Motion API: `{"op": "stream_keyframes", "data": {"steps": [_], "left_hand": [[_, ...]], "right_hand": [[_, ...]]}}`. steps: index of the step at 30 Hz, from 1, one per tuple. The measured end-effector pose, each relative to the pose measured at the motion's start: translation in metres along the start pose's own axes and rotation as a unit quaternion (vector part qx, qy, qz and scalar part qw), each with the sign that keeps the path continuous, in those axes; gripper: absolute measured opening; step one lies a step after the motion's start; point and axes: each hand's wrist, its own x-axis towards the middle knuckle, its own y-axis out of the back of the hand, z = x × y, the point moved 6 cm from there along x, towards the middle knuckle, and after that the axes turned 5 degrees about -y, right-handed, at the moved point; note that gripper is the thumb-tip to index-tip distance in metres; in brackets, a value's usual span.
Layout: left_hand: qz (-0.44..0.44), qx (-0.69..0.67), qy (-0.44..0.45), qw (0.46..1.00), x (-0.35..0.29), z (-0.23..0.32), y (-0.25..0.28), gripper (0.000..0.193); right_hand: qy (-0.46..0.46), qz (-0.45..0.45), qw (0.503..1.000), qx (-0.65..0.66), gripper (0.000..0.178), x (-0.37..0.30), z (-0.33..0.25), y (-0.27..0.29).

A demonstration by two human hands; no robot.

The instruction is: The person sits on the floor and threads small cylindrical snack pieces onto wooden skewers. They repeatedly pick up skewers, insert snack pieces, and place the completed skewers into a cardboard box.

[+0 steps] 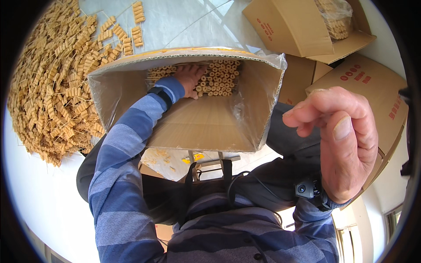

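Note:
In front of me a cardboard box point(197, 127) with a clear plastic liner faces its opening toward me. Skewers of tan, ring-ended rolls point(220, 78) are stacked in rows at its far end. My left hand point(189, 79) reaches deep inside and lies on these skewers, fingers spread, partly covering them. Close to the camera, at right, my right hand point(344, 136) is raised outside the box. Its fingers are loosely bent, apart from the thumb, and nothing shows between them.
A big heap of loose skewered rolls point(57, 87) covers the floor at left, with several single skewers point(137, 36) beside it. Another open carton point(294, 24) holding a plastic bag of rolls point(335, 19) stands at far right, above more cartons point(364, 87). Small crumbs lie below the box.

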Motion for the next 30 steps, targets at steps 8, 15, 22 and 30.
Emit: {"op": "stream_keyframes", "data": {"steps": [8, 15, 22, 30], "left_hand": [[0.035, -0.081, 0.054, 0.995, 0.002, -0.019, 0.004, 0.076], [0.089, -0.136, -0.016, 0.987, -0.003, -0.020, 0.002, 0.072], [0.047, -0.050, 0.005, 0.998, -0.012, -0.026, 0.009, 0.072], [-0.019, -0.069, 0.030, 0.997, -0.016, -0.027, 0.004, 0.080]], "right_hand": [[-0.036, 0.015, 0.999, 0.005, 0.033, 0.001, 0.001, -0.003], [-0.039, 0.026, 0.999, -0.013, 0.032, 0.007, -0.002, -0.008], [-0.040, 0.014, 0.999, -0.017, 0.029, 0.019, -0.004, -0.011], [-0.027, 0.013, 0.999, -0.022, 0.025, 0.023, -0.002, -0.016]]}}
